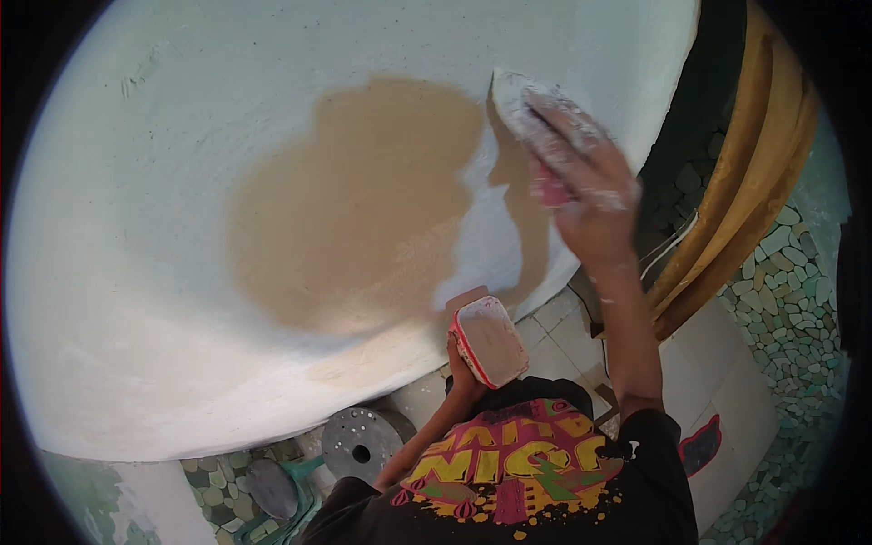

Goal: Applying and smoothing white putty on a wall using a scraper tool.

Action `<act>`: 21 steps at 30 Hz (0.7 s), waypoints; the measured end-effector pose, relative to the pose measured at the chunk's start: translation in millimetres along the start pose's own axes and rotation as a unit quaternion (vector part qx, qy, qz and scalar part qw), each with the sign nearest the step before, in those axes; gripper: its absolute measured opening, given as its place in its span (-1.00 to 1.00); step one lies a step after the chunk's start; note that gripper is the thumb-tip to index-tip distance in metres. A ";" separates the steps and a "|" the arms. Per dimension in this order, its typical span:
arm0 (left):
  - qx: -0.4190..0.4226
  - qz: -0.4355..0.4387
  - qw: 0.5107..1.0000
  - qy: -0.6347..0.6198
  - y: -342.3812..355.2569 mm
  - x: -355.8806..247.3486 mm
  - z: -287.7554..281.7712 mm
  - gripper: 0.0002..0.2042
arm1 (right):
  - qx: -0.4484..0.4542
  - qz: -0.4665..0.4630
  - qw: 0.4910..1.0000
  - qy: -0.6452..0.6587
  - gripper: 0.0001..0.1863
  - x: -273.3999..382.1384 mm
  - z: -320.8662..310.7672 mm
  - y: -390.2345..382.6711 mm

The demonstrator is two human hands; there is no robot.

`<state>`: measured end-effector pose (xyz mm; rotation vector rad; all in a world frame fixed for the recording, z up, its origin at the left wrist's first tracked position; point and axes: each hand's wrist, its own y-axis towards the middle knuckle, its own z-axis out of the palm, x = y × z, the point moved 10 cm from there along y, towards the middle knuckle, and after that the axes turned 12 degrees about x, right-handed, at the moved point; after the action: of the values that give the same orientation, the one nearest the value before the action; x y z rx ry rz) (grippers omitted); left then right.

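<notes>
My right hand [586, 168], blurred and coated in white powder, grips a white-smeared pad [511, 102] with a pink part under the fingers, against the large curved pale surface [154, 218] at its upper right area. My left hand [463, 368] holds a small rectangular tub [490, 341] with a red rim and a pale beige-pink content, low in front of my chest near the surface's lower edge. My head and arm cast a shadow over the middle of the surface.
A curved ochre structure [727, 200] runs along the right, beside pebble-patterned tiles [772, 300]. Below the surface are floor tiles, a grey disc [361, 440] with a centre hole, and a green object with a dark round top [271, 488]. A white cable [670, 243] hangs at the right.
</notes>
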<state>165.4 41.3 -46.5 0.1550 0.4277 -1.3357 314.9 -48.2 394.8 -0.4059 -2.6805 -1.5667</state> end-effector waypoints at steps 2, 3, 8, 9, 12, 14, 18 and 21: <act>-0.006 0.004 1.000 0.000 -2.3 -1.4 -0.9 -0.20 | 0.021 -0.003 1.000 -0.014 -0.43 7.3 26.9 -24.0; 0.000 0.009 1.000 -0.009 -0.9 -1.6 1.2 -0.21 | 0.038 -0.009 0.999 -0.031 -0.42 11.7 38.4 -37.0; -0.012 0.019 1.000 -0.008 -2.4 -6.2 -3.4 -0.22 | 0.093 0.027 0.991 0.087 -0.47 22.2 52.6 -77.1; -0.004 0.024 1.000 0.002 -1.4 -7.4 -1.3 -0.20 | 0.063 0.021 0.987 0.143 -0.53 22.3 43.7 -77.4; 0.002 0.024 1.000 -0.006 -1.5 -4.1 -0.2 -0.20 | -0.084 0.332 0.797 0.498 -0.61 -32.0 47.1 -107.8; 0.002 0.019 1.000 -0.025 -1.6 -1.1 -1.2 -0.21 | -0.144 0.339 0.708 0.603 -0.62 -42.7 42.9 -101.3; -0.009 0.037 0.999 -0.010 -3.1 -6.9 -2.4 -0.20 | -0.222 0.354 0.495 0.762 -0.66 -59.7 60.9 -108.7; -0.005 0.055 0.998 0.002 -3.5 -12.5 -1.1 -0.21 | -0.269 0.320 0.518 0.747 -0.69 -72.2 57.4 -107.8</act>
<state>159.7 52.2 -42.2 0.1703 0.4232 -1.2244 367.1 -64.9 263.9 0.0679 -0.5711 -1.2691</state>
